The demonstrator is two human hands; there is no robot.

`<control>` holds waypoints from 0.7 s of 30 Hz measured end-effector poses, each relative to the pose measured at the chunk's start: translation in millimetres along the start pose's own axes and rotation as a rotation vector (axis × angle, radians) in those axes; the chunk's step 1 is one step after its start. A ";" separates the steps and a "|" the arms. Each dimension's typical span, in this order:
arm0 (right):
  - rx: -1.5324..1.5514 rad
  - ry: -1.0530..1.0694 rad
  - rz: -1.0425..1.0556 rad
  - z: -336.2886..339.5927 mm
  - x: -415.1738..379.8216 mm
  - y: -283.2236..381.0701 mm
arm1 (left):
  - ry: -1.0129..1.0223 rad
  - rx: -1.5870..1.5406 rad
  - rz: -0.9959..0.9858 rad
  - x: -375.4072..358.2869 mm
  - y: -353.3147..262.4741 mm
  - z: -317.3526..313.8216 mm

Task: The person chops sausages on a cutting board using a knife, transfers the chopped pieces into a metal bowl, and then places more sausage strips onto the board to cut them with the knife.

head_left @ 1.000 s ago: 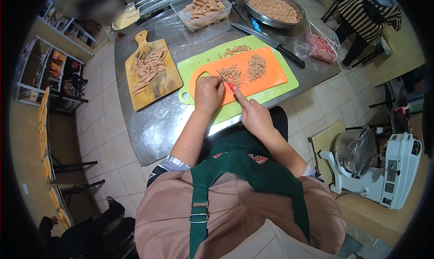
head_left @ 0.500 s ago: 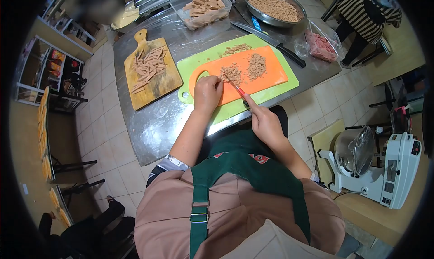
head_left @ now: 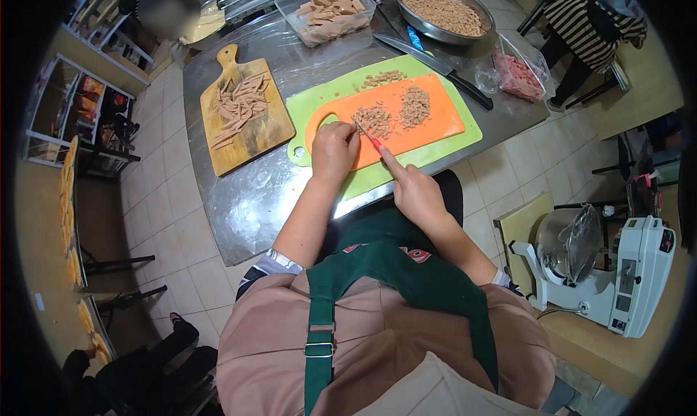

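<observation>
My right hand [head_left: 417,192] grips a small knife [head_left: 373,140] with a red handle, index finger stretched along it. Its blade points up and left, the tip beside the curled fingers of my left hand [head_left: 335,152]. That hand is closed at the left end of an orange cutting board [head_left: 444,122]; anything between its fingers is hidden. Two heaps of finely diced brownish meat [head_left: 415,107] lie on this board. Under it is a larger green cutting board [head_left: 296,109], with more diced bits along its far side.
Left, a wooden board [head_left: 232,158] carries meat strips [head_left: 243,107]. Behind are a plastic tub [head_left: 290,20] of meat pieces, a steel bowl [head_left: 479,33] of diced meat, a large knife [head_left: 468,88] and a bag of pink meat [head_left: 517,75]. A mixer [head_left: 639,278] stands right; people are nearby.
My right hand has shifted left, bringing the knife handle closer to my left hand. My left hand stays nearly in place. The boards and heaps look much the same.
</observation>
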State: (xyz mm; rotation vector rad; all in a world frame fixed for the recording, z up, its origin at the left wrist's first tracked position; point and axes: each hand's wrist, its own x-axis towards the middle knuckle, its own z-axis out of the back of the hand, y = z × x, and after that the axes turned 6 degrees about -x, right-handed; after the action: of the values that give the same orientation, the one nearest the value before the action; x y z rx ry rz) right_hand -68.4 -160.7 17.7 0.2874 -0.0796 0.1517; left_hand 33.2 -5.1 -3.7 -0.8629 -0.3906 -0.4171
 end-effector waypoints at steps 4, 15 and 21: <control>0.049 0.010 -0.015 5.6 -18.1 -4.2 | 0.001 -0.008 0.029 -0.7 0.5 0.2; 0.074 -0.043 0.015 3.2 -4.5 -0.7 | 0.040 0.019 -0.005 -1.5 0.9 1.0; 0.040 -0.004 -0.001 -4.9 -0.8 1.1 | 0.029 0.032 0.016 -1.6 -0.4 0.7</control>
State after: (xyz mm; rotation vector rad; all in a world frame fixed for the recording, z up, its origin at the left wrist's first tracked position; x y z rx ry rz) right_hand -69.1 -158.4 13.2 0.3280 -0.0801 0.1520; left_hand 31.6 -4.5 -3.9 -0.8272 -0.3628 -0.4074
